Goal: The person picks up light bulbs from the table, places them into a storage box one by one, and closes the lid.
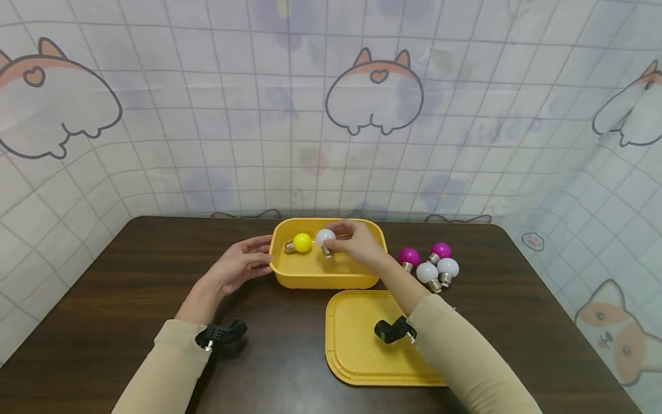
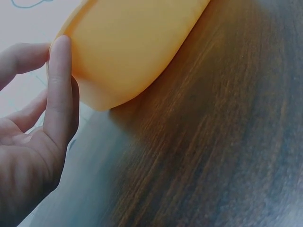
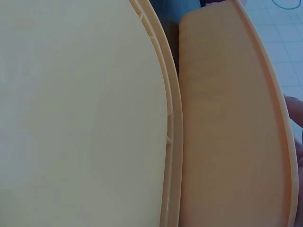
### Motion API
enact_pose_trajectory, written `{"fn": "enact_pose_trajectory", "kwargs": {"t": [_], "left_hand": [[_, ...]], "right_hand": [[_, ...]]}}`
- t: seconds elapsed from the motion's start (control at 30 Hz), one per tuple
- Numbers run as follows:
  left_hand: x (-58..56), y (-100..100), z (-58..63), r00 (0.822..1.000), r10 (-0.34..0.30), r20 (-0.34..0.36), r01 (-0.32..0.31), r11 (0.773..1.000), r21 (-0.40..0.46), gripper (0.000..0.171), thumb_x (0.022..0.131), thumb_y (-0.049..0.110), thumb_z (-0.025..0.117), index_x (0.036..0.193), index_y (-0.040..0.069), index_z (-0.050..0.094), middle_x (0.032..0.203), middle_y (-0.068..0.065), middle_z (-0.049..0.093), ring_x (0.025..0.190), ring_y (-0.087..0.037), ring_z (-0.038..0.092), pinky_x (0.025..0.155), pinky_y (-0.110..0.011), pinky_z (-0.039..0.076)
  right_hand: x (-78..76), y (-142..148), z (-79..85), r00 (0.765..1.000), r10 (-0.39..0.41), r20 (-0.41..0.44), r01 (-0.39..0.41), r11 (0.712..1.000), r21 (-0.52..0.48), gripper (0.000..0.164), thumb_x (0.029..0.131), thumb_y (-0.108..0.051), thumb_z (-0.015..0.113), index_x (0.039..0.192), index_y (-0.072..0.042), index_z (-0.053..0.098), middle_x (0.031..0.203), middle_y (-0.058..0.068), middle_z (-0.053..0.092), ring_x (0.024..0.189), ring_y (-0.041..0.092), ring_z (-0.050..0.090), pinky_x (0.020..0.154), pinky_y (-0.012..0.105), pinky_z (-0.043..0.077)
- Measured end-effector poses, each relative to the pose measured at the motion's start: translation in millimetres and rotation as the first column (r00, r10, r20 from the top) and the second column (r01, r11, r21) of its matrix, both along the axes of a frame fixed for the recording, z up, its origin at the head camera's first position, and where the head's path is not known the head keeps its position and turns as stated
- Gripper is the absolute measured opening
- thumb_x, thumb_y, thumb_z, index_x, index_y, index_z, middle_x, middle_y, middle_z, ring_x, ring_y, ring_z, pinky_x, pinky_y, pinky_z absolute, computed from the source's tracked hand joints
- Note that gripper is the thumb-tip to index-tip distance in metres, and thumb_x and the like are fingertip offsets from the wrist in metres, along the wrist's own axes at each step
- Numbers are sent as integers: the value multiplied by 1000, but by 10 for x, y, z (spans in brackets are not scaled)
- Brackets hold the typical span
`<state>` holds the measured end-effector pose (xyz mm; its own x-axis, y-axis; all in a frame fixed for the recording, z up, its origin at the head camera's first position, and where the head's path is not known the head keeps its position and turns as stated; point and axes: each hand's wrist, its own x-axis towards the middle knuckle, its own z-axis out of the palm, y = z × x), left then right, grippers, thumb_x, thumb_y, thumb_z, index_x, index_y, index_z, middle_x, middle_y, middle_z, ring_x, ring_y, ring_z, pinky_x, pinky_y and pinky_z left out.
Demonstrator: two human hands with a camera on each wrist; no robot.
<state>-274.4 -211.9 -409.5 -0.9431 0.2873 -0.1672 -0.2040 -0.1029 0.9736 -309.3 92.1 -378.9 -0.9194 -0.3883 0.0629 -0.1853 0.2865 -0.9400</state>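
Observation:
A yellow plastic box (image 1: pixel 326 280) stands near the back of the table. My left hand (image 1: pixel 242 263) grips its left end; in the left wrist view, the thumb (image 2: pixel 60 71) lies against the wall at the rim. Inside the box, a yellow light bulb (image 1: pixel 302 242) lies on its side at the left. My right hand (image 1: pixel 357 244) reaches in over the right side and pinches a white light bulb (image 1: pixel 324 237), its metal base pointing down. In the right wrist view, only part of that hand (image 3: pixel 296 113) shows past the box wall (image 3: pixel 227 113).
A yellow lid (image 1: pixel 357 345) lies in front of the box, under my right forearm. Right of the box sit two magenta bulbs (image 1: pixel 410 256) and two white bulbs (image 1: pixel 447 268), bunched together. A tile-patterned curtain (image 1: pixel 289 161) hangs behind the dark wooden table (image 1: pixel 279 351).

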Motion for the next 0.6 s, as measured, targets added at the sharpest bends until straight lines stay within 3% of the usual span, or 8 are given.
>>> {"fn": "enact_pose_trajectory", "kwargs": {"t": [0.47, 0.6], "left_hand": [[-13, -3, -4, 1000, -3, 3, 3, 1000, -1, 66, 101, 0, 62, 160, 3, 30, 152, -26, 42, 111, -23, 67, 91, -32, 58], [-12, -5, 7, 1000, -19, 3, 19, 1000, -2, 67, 101, 0, 62, 160, 3, 29, 153, -27, 41, 113, -25, 67, 92, -33, 58]], "right_hand": [[-4, -118, -4, 999, 36, 38, -35, 999, -29, 38, 93, -14, 79, 126, 0, 66, 123, 14, 65, 104, 26, 66, 90, 34, 58], [-2, -166, 4, 994, 62, 89, -55, 996, -73, 37, 93, -7, 77, 125, 4, 64, 122, 18, 64, 103, 28, 67, 90, 39, 59]]}}
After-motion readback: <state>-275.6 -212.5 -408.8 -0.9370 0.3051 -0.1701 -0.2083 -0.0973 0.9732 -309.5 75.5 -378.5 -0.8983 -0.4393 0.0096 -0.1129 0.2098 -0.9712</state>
